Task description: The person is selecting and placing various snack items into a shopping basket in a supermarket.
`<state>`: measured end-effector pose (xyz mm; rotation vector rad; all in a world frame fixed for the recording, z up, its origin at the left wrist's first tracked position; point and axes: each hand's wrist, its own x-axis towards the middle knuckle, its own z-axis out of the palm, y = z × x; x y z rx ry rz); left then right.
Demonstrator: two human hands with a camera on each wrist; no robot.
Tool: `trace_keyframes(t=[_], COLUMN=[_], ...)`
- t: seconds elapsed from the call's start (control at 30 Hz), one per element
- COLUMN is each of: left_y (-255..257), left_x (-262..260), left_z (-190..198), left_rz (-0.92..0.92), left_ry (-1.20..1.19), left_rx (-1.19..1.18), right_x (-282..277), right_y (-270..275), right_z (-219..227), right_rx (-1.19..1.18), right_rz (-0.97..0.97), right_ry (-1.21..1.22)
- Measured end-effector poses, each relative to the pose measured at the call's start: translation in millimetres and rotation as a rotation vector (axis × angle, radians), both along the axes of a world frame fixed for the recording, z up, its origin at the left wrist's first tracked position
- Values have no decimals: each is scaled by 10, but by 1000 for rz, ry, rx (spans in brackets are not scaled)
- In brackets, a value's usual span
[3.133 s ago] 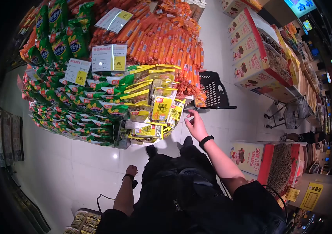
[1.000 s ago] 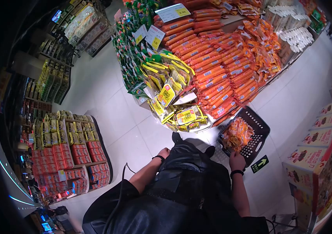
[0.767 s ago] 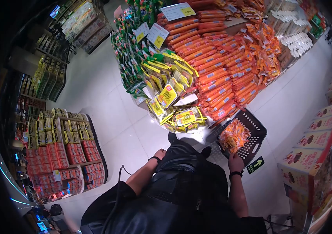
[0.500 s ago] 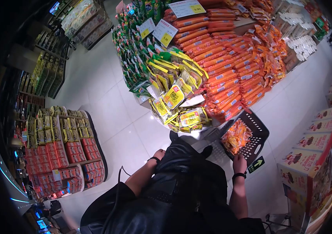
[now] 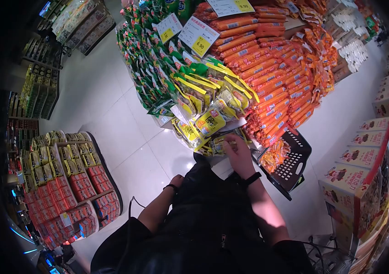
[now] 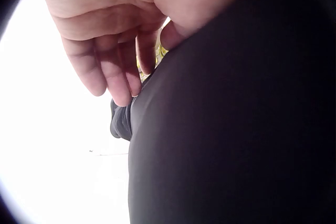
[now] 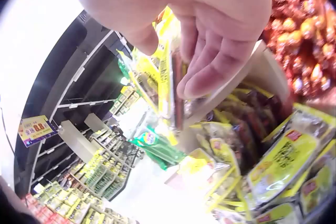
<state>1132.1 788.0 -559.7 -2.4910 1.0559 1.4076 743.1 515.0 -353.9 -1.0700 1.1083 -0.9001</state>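
Observation:
My right hand (image 5: 238, 155) is over the front end of a heaped display, close above the yellow-edged snack packets (image 5: 210, 122). Its fingers are loosely bent, with the thumb apart from them. In the right wrist view, the fingertips (image 7: 191, 87) overlap an upright packet, and more packets lie flat below. To the right of this hand, a black basket (image 5: 300, 155) holds orange-wrapped packets (image 5: 274, 155). My left hand (image 5: 176, 181) hangs relaxed beside the dark trouser leg (image 6: 220, 129), its fingers pointing down, nothing in them.
Orange-wrapped sausages (image 5: 267, 82) and green packets (image 5: 151, 68) fill the rest of the display, with price cards (image 5: 198, 36) above. A low shelf of red and yellow packs (image 5: 62, 178) stands at left. Printed cartons (image 5: 349, 173) stand at right.
My right hand has left the basket's near edge and moved up and left to the yellow-edged packets. The left hand stays beside the leg.

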Motion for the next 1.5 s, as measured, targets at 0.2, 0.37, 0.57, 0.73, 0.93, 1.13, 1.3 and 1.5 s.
trace_keyframes(t=[0.2, 0.37, 0.57, 0.73, 0.93, 1.13, 1.3, 1.5], left_y=[-288, -249, -179, -319, -173, 208, 536, 506], left_x=[161, 326, 492, 393, 558, 622, 623, 221], left_z=[176, 42, -290, -98, -496, -620, -723, -209], left_rz=[11, 57, -38, -47, -35, 90, 160, 146], left_ry=[12, 56, 56, 63, 58, 103, 119, 63], left_rx=[31, 37, 76, 42, 61, -28, -63, 46], right_x=[577, 699, 661, 476, 439, 475, -266, -699], right_y=[-325, -369, -279, -197, -355, -106, 359, 746], right_z=[156, 47, 28, 423, 462, 151, -518, -948], right_rx=[140, 92, -228, -506, -310, -282, -165, 153], right_rz=[-101, -198, -141, -230, -99, -119, 145, 232], right_ry=[57, 175, 292, 357, 357, 143, 333, 135])
